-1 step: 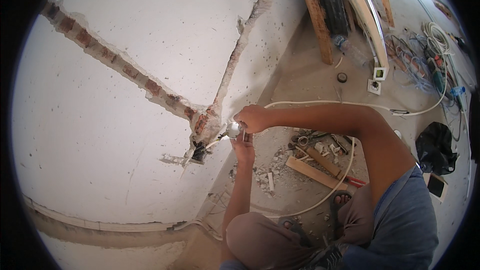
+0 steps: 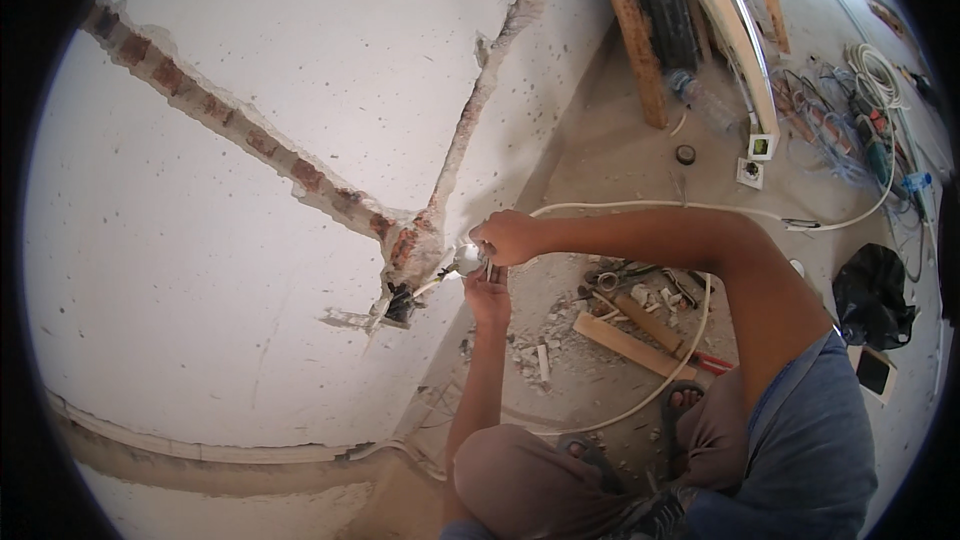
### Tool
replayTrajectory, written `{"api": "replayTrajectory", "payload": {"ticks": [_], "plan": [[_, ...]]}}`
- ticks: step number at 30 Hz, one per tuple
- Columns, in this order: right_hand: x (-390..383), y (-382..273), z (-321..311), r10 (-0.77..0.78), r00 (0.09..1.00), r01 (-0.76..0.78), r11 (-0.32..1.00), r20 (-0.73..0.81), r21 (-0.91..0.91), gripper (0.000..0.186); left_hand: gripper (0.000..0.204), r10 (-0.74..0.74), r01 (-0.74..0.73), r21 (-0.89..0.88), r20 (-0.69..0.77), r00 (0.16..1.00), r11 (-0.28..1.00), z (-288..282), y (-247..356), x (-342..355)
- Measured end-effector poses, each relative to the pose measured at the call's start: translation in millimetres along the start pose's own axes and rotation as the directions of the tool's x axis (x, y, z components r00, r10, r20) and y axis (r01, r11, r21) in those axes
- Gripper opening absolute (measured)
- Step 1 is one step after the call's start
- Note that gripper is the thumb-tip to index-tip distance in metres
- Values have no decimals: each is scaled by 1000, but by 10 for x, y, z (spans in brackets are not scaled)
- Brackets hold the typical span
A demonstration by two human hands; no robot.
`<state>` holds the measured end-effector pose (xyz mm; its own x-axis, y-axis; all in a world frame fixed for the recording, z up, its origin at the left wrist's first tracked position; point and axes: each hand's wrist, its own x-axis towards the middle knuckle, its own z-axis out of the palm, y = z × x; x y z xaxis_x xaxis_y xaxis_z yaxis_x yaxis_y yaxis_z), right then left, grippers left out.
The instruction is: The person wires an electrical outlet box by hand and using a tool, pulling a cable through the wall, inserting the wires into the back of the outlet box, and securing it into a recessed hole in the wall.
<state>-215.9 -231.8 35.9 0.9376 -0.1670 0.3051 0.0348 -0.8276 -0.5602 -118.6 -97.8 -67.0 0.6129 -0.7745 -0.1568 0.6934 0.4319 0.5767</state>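
Note:
In front of the wall, near the lower end of the chiselled grooves, my two hands are close together. My left hand [image 2: 488,298], palm up, is closed round the lower side of a small, pale round fitting [image 2: 466,260], partly washed out by glare. From above, my right hand [image 2: 508,238] pinches at its near side; what lies between those fingers is hidden. A thin bright strip shows between the hands, too small to name. A short white cable [image 2: 428,287] runs from the fitting to a broken-out hole [image 2: 400,308] in the wall, where dark material shows.
Rubble, wood pieces [image 2: 632,344] and hand tools [image 2: 607,281] lie on the floor below my right arm. A long white cable [image 2: 650,204] loops past. Planks [image 2: 630,35] lean at the back; a black bag [image 2: 873,296] and coiled cable [image 2: 874,75] are at right.

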Motion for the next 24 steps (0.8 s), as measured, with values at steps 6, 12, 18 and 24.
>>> {"api": "replayTrajectory", "payload": {"ticks": [6, 12, 18, 24], "plan": [[-5, -8, 152, 163, 986, -164, 986, 29, 39, 23, 38, 23, -22, -13, 73, 997, 1000, -36, -62, 67], [-53, 3, 171, 257, 965, -253, 965, 50, -77, 33, 44, 19, -18, 36, -11, 1000, 999, -13, -136, 196], [10, -118, 144, 169, 984, -152, 961, 56, -231, 25, 45, -126, 151, -67, 295, 947, 986, 50, -95, 141], [-16, 5, 58, 36, 993, 20, 886, 111, -463, 18, 41, -44, 46, -63, 31, 999, 997, 56, -183, 132]]}}
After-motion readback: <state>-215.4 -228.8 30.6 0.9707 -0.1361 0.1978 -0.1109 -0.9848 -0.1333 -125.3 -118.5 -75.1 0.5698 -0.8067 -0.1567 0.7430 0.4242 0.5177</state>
